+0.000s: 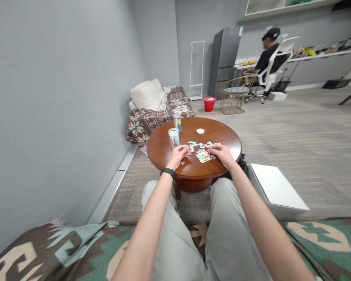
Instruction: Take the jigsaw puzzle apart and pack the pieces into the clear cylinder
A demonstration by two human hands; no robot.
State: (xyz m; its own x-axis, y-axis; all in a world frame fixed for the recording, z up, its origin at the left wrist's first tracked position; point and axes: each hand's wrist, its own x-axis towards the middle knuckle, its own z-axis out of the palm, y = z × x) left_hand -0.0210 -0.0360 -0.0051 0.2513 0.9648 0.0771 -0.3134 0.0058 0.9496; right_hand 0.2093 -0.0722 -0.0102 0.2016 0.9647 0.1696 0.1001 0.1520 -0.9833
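On the round brown table (222, 132), a partly joined jigsaw puzzle (204, 156) lies between my hands, its picture yellow and colourful. Loose jigsaw pieces (192, 144) are scattered just beyond it. My left hand (179, 155), with a black band on the wrist, pinches a jigsaw piece (190, 150) that shows some red. At the puzzle's right side, my right hand (221, 153) has its fingertips closed low over the pieces; what they grip is too small to make out. A clear-topped printed can (173, 137) stands just beyond my left hand.
Farther back on the table are a second printed can (177, 122) and a round lid (200, 131). A white box (276, 185) is on the floor to the right. Beyond the table are a red bin (210, 104), a wire chair (236, 90) and a seated person (266, 58).
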